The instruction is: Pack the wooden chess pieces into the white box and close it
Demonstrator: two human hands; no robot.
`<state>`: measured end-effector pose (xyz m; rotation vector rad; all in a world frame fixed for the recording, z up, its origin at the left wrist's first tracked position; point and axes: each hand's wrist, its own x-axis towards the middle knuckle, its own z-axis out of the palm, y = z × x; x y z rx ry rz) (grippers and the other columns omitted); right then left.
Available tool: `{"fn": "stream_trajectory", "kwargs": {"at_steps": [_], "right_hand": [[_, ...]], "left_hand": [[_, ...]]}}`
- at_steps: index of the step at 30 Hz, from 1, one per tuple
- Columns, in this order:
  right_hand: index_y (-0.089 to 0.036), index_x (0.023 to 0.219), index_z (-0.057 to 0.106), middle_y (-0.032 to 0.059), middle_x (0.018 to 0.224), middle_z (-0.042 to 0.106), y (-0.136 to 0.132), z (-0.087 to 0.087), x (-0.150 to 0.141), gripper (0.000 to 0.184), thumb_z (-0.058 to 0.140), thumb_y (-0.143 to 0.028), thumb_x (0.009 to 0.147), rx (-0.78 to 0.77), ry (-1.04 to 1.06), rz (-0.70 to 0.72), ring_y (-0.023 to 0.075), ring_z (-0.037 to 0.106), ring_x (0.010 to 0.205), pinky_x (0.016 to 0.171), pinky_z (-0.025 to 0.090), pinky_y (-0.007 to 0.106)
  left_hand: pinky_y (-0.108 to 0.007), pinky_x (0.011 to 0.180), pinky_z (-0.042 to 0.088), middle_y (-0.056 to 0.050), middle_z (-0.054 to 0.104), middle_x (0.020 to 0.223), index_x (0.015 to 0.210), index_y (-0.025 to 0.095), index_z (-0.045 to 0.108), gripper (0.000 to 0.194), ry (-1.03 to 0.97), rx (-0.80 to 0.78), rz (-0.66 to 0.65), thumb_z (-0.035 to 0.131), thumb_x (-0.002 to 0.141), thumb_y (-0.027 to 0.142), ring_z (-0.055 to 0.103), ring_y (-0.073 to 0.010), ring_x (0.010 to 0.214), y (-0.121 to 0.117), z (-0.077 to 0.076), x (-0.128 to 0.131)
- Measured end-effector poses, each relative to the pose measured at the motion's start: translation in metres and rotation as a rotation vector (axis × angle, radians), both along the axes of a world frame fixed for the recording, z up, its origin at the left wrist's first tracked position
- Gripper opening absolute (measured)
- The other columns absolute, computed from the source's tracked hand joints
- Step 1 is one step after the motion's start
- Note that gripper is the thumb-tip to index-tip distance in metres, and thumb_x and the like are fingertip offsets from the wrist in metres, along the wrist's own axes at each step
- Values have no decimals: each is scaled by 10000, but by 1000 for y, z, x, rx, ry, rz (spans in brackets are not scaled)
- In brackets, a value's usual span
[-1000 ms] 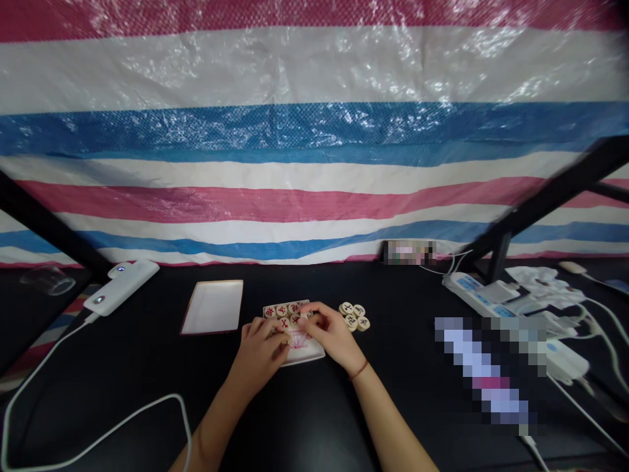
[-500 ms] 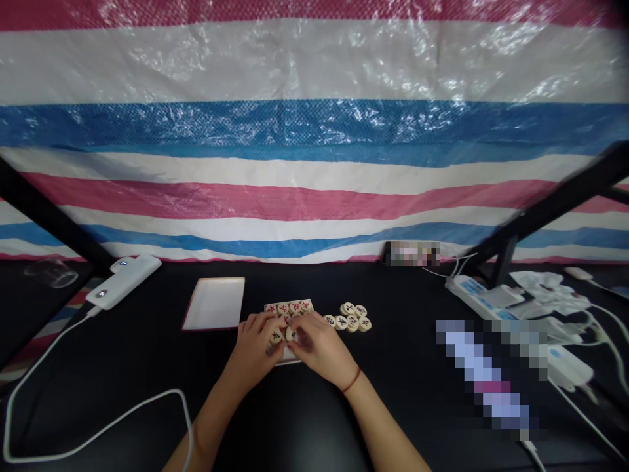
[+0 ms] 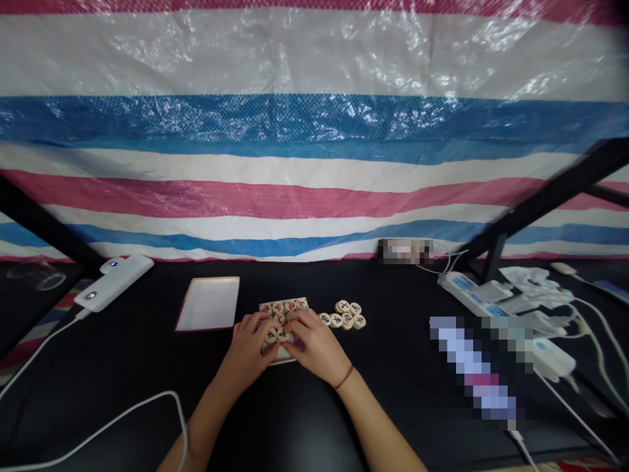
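A shallow box (image 3: 284, 356) sits on the black table with Chinese chess pieces in it. Red-lettered pieces (image 3: 278, 307) line its far side. My left hand (image 3: 249, 342) curls over the left edge of the box, its thumb and fingers closed around a black-lettered Chinese chess piece (image 3: 270, 335). From the right, my right hand (image 3: 314, 343) pinches another black-lettered piece (image 3: 282, 335) right beside it. Fingers cover part of the box and the pieces beneath. More black-lettered pieces (image 3: 347, 320) lie to the right, some stacked.
An upturned box lid (image 3: 209, 303) lies left of the box. A white power bank (image 3: 115, 282) with a cable (image 3: 147, 395) stands farther left. A power strip (image 3: 466, 288) with chargers and a blurred-out phone (image 3: 476, 370) are at the right. A striped sheet (image 3: 295, 196) hangs behind.
The piece at my right fingertips has turned more into sight and sits close against the one at my left hand. The whole view has shifted slightly.
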<state>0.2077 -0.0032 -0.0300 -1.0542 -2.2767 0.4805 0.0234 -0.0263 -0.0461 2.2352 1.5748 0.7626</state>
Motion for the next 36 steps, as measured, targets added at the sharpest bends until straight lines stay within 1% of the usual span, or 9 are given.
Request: {"fn": "stream_trajectory", "kwargs": {"at_steps": [6,10,12,14,18,22,28,32,36], "right_hand": [[-204,942,621,60,981,623,6,7,11,191,720,-251,786,-25,65,-47,220,553,909,827,480,358],[-185,948,627,77,965,635,21,8,42,104,596,-244,868,37,44,-307,227,565,929,848,456,358],[-170,979,637,93,996,644,29,6,59,147,592,-231,853,39,-62,-464,238,572,933,848,446,354],[-161,988,654,100,1013,659,36,5,72,181,613,-233,827,-10,-208,-554,243,584,915,842,437,343],[-166,952,683,80,903,702,45,7,81,178,608,-270,828,-182,-417,-574,235,608,848,780,430,307],[-185,975,688,61,904,727,54,12,80,194,619,-275,817,-310,-446,-584,224,637,864,731,424,272],[-194,984,693,67,935,732,61,11,77,214,626,-213,781,-325,-443,-604,227,657,905,743,432,273],[-204,1009,680,54,889,738,56,10,81,234,615,-243,788,-287,-295,-623,224,673,873,731,454,280],[-198,1018,658,43,860,734,44,10,76,281,638,-351,784,-339,200,-512,183,673,755,694,493,281]], "left_hand": [[-416,899,440,-38,594,1097,1027,258,615,265,-2,25,-4,619,776,173,537,-241,1027,1,-2,-2],[-420,894,453,-32,598,1093,1026,265,630,265,-14,6,-17,624,772,190,550,-243,1035,1,0,-3],[-424,890,459,-34,601,1092,1026,265,636,271,-20,-2,-20,642,761,208,555,-248,1033,1,1,-3],[-423,891,463,-37,600,1098,1048,269,635,296,-29,5,-24,653,757,222,555,-249,1040,1,1,-3],[-409,889,470,-36,597,1107,1088,285,626,311,-44,19,-26,642,781,241,555,-241,1044,1,0,-2],[-396,900,472,-37,601,1098,1079,285,629,295,-58,43,-28,648,786,250,561,-233,1042,1,0,-2],[-403,915,468,-41,606,1096,1063,280,640,276,-62,86,-21,646,790,240,566,-232,1040,1,0,-4],[-402,903,480,-53,614,1080,1057,269,654,264,-71,142,-27,648,793,263,571,-239,1039,1,-2,-3],[-386,893,496,-66,629,1055,1075,264,668,243,-99,200,-36,599,844,296,593,-226,1006,7,5,6]]}}
